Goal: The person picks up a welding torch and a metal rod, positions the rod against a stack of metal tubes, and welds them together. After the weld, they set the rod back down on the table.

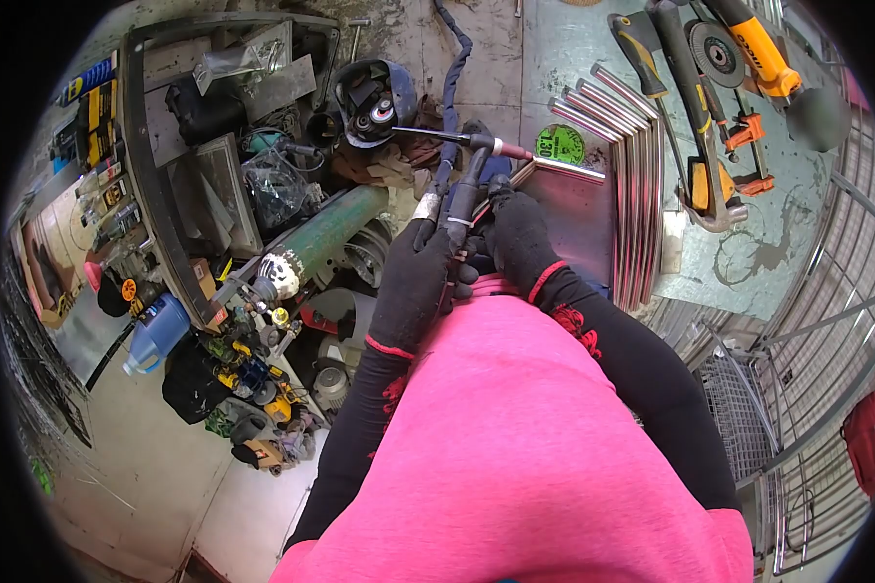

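Observation:
My left hand (413, 284), in a black glove with red trim, is wrapped round the handle of a TIG welding torch (465, 185). The torch head points right, its red nozzle near a short shiny metal tube (570, 171); its long black back cap sticks out left. Close beside it, my right hand (521, 236), gloved alike, is closed with curled fingers near the torch handle. What it grips is hidden. Bent shiny metal tubes (640, 194) lie nested to the right, round a flat metal plate (583, 216). A round green label (560, 145) lies by the tube.
On the metal table (778, 228) at right are a hammer (717, 194), an orange clamp (747, 133) and a yellow angle grinder (754, 49). To the left stand a green gas cylinder (331, 230), a cluttered shelf (156, 185) and a bucket of cans (397, 87). A sleeved cable (452, 73) runs upward.

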A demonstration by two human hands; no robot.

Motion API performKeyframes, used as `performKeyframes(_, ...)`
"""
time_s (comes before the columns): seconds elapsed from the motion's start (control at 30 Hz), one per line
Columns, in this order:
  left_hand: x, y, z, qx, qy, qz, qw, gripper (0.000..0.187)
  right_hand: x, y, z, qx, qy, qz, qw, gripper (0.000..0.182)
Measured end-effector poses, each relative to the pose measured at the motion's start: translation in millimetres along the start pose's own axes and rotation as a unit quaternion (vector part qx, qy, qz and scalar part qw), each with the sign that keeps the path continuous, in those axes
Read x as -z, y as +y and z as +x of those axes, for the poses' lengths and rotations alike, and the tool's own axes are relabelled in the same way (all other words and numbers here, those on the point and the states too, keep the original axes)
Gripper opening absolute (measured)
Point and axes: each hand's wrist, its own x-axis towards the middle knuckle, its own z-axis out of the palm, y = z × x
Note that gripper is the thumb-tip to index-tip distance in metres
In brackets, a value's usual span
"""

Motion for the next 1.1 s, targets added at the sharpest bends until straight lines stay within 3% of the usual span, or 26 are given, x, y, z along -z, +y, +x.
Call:
performKeyframes(0.07, -0.5, 1.1, -0.6, 0.001, 0.003, 0.004, 1.000, 0.040, -59.5, 35.9, 19.6, -0.020, 0.022, 0.245, 0.969, 0.061)
performKeyframes(0.2, -1.3, 1.3, -0.9, -0.006, 0.004, 0.003, 1.000, 0.040, -45.0, 29.4, 16.6, -0.004, 0.014, 0.248, 0.969, 0.060)
performKeyframes(0.27, -1.3, 1.5, -0.9, -0.004, 0.003, -0.001, 1.000, 0.040, 2.7, 1.6, 2.3, 0.003, -0.027, 0.057, 0.998, 0.060)
performKeyframes(0.3, -1.3, 1.6, -0.9, -0.004, 0.003, -0.001, 1.000, 0.040, -3.2, 4.0, 2.3, 0.003, -0.027, 0.057, 0.998, 0.060)
performKeyframes(0.33, -1.2, 1.8, -0.9, -0.002, 0.003, 0.002, 1.000, 0.041, -12.4, 7.3, 2.4, 0.019, 0.029, 0.092, 0.995, 0.033)
performKeyframes(0.4, -0.9, 1.8, -0.7, 0.000, 0.003, 0.004, 1.000, 0.041, -19.7, 12.5, 3.6, 0.035, 0.086, 0.126, 0.988, 0.041)
performKeyframes(0.43, -0.4, 1.6, -0.3, 0.003, 0.004, 0.005, 1.000, 0.040, -18.7, 13.2, 5.3, -0.022, 0.041, 0.258, 0.965, 0.034)
performKeyframes(0.47, 0.0, 1.3, 0.0, 0.007, 0.004, 0.005, 1.000, 0.040, -17.9, 13.9, 6.9, -0.078, -0.004, 0.383, 0.921, 0.060)
performKeyframes(0.5, 0.0, 0.9, 0.1, 0.007, 0.004, 0.005, 1.000, 0.040, -22.1, 16.9, 8.8, -0.078, -0.004, 0.383, 0.921, 0.060)
performKeyframes(0.57, -0.3, 0.0, 0.0, -0.013, 0.002, 0.001, 1.000, 0.035, -31.2, 22.2, 10.9, 0.031, 0.043, 0.149, 0.987, 0.055)
performKeyframes(0.63, -2.2, 1.4, 1.0, -0.002, 0.010, 0.008, 1.000, 0.033, 5.3, 12.4, -12.1, 0.113, 0.015, 0.152, 0.982, 0.022)
performKeyframes(0.67, -2.8, 1.8, 1.3, 0.009, 0.017, 0.015, 1.000, 0.031, 11.1, 7.5, -8.0, 0.106, -0.044, 0.058, 0.992, 0.028)
performKeyframes(0.7, -2.1, 0.6, 1.6, 0.010, 0.017, 0.015, 1.000, 0.031, 9.4, 4.5, -7.5, 0.106, -0.044, 0.058, 0.992, 0.028)
performKeyframes(0.77, 0.1, -2.9, 1.6, -0.006, 0.012, -0.021, 1.000, 0.027, 6.9, -0.4, -7.0, 0.079, 0.079, -0.015, 0.994, 0.029)
performKeyframes(0.8, -0.3, -0.9, 0.1, -0.003, 0.019, -0.004, 1.000, 0.027, 3.2, 2.2, -5.2, 0.079, 0.079, -0.015, 0.994, 0.029)
performKeyframes(0.9, -2.4, 1.8, -1.7, 0.007, 0.031, -0.004, 1.000, 0.029, -13.8, 13.9, 2.3, -0.006, 0.043, 0.223, 0.974, 0.034)
performKeyframes(0.93, -3.1, 2.0, -1.8, 0.007, 0.030, -0.004, 1.000, 0.029, -17.1, 15.3, 3.0, -0.007, 0.043, 0.224, 0.974, 0.034)
performKeyframes(1.0, -4.0, 2.1, -1.9, -0.003, 0.032, -0.017, 0.999, 0.030, -21.8, 15.5, 4.3, -0.072, 0.014, 0.513, 0.855, 0.063)
performKeyframes(1.03, -3.6, 1.5, -1.7, -0.003, 0.032, -0.017, 0.999, 0.030, -4.8, 3.5, -0.3, -0.073, 0.014, 0.513, 0.855, 0.063)
performKeyframes(1.07, -2.7, 0.5, -1.1, -0.005, 0.030, -0.017, 0.999, 0.031, 14.1, -6.8, -6.8, -0.029, 0.011, 0.275, 0.961, 0.061)
performKeyframes(1.1, -2.1, 0.0, -0.8, -0.007, 0.028, -0.017, 0.999, 0.031, 27.6, -14.8, -10.9, 0.016, 0.008, 0.017, 1.000, 0.059)
